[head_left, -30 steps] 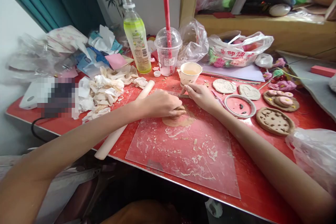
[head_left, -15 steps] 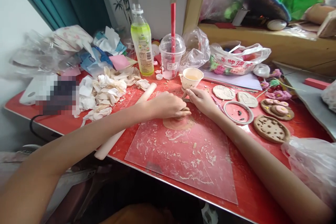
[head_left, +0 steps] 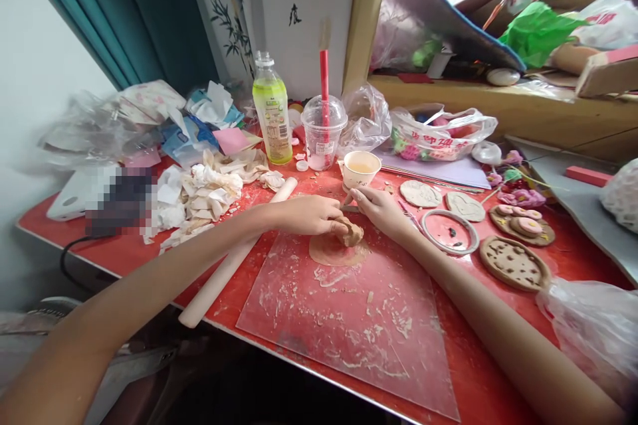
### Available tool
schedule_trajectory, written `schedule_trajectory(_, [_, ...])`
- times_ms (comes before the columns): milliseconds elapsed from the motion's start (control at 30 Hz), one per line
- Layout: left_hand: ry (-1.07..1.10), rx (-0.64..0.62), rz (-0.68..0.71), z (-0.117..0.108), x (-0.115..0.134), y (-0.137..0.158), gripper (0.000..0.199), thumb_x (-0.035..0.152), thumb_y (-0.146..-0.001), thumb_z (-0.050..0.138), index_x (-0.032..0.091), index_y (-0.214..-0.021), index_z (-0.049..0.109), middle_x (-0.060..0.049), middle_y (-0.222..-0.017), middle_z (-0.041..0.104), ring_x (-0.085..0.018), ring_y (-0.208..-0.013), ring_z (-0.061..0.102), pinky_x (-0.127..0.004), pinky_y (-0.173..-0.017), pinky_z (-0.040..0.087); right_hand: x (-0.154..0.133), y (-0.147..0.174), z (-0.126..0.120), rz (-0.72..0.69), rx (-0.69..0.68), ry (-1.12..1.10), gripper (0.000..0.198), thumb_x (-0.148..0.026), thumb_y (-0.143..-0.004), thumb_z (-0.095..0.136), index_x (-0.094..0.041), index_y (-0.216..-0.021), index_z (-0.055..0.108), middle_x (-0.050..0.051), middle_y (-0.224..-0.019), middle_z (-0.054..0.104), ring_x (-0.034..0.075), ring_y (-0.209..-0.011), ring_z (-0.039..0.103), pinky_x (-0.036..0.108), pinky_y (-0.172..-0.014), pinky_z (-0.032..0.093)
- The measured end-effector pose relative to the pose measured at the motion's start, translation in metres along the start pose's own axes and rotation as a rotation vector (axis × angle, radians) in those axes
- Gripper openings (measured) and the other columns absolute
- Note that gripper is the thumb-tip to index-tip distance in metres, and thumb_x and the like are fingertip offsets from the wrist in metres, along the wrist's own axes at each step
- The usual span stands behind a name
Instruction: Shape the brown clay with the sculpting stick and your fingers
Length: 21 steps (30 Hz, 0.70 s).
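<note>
Pinched in my left hand [head_left: 321,216] is a lump of brown clay [head_left: 353,232], tilted above a flat round clay disc [head_left: 329,254]. The disc lies on a clear sheet [head_left: 343,332] smeared with clay scraps. My right hand [head_left: 379,207] is closed just to the right, near the lump. Its fingers grip a thin greyish tool [head_left: 350,208], only partly visible. Behind it stands a paper cup [head_left: 357,179] of cloudy liquid. Left of the sheet, a rolling pin [head_left: 239,252] lies slantwise, partly under my left forearm.
Crumpled tissues [head_left: 212,189] are heaped at left. A green-labelled bottle [head_left: 272,113] and a plastic cup [head_left: 319,136] with a red-handled brush stand at the back. At right lie a ring [head_left: 426,229], decorated clay discs [head_left: 516,262] and a plastic bag [head_left: 593,325].
The view has tilted up, so everything sits lower. My left hand has turned and lifted slightly, showing more of the clay lump. The right hand stays close beside it.
</note>
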<state>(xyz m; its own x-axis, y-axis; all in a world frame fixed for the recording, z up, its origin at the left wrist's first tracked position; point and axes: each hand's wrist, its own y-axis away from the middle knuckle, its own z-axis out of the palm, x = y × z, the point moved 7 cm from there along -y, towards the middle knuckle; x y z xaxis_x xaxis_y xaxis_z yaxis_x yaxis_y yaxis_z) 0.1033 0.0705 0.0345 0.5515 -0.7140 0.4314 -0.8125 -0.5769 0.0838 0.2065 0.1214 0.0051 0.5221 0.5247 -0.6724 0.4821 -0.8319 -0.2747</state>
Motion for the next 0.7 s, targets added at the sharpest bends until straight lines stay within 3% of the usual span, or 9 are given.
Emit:
schedule_trajectory(133, [-0.266,0.08,-0.085,0.006,-0.012,0.022,0.022,0.022,-0.089,0.043,0.016,-0.087,0.064,-0.006,-0.093,0.056,-0.013,-0.079,0.052,-0.024,-0.072,0.04,-0.003,0.0,-0.001,0.014,-0.002,0.031,0.038,-0.036,-0.091,0.033,-0.016,-0.077,0.062,0.005,-0.071,0.062,0.016,-0.063,0.053,0.026,-0.064,0.037])
schedule_trajectory(267, [-0.2,0.161,-0.092,0.005,-0.011,0.039,0.034,0.034,-0.088,0.051,0.022,-0.119,0.055,-0.007,-0.107,0.053,-0.016,-0.096,0.051,-0.028,-0.086,0.04,-0.003,0.0,-0.001,0.016,-0.008,0.054,0.04,-0.037,-0.091,0.032,-0.015,-0.078,0.062,0.004,-0.067,0.059,0.015,-0.06,0.05,0.026,-0.062,0.035])
schedule_trajectory(333, [-0.196,0.195,-0.089,0.004,-0.008,0.04,0.04,0.039,-0.086,0.054,0.024,-0.123,0.052,-0.006,-0.111,0.053,-0.017,-0.099,0.049,-0.03,-0.09,0.038,-0.004,0.0,-0.001,0.012,0.001,0.053,0.04,-0.038,-0.091,0.033,-0.015,-0.078,0.063,0.003,-0.066,0.058,0.015,-0.06,0.05,0.025,-0.061,0.034])
schedule_trajectory(533, [-0.305,0.168,0.018,0.015,0.008,0.024,0.036,0.041,-0.083,0.058,0.016,-0.108,0.056,-0.008,-0.118,0.053,-0.022,-0.104,0.045,-0.034,-0.093,0.035,-0.003,0.0,-0.001,0.008,0.005,0.036,0.039,-0.037,-0.091,0.034,-0.015,-0.078,0.064,0.004,-0.069,0.061,0.016,-0.064,0.053,0.025,-0.063,0.035])
schedule_trajectory(700, [-0.282,0.188,0.042,0.022,0.013,0.017,0.029,0.039,-0.083,0.059,0.013,-0.095,0.056,-0.006,-0.096,0.06,-0.02,-0.095,0.047,-0.032,-0.087,0.036,0.0,-0.001,0.0,0.003,0.008,0.007,0.038,-0.036,-0.091,0.034,-0.015,-0.078,0.063,0.006,-0.076,0.064,0.017,-0.069,0.055,0.026,-0.067,0.036])
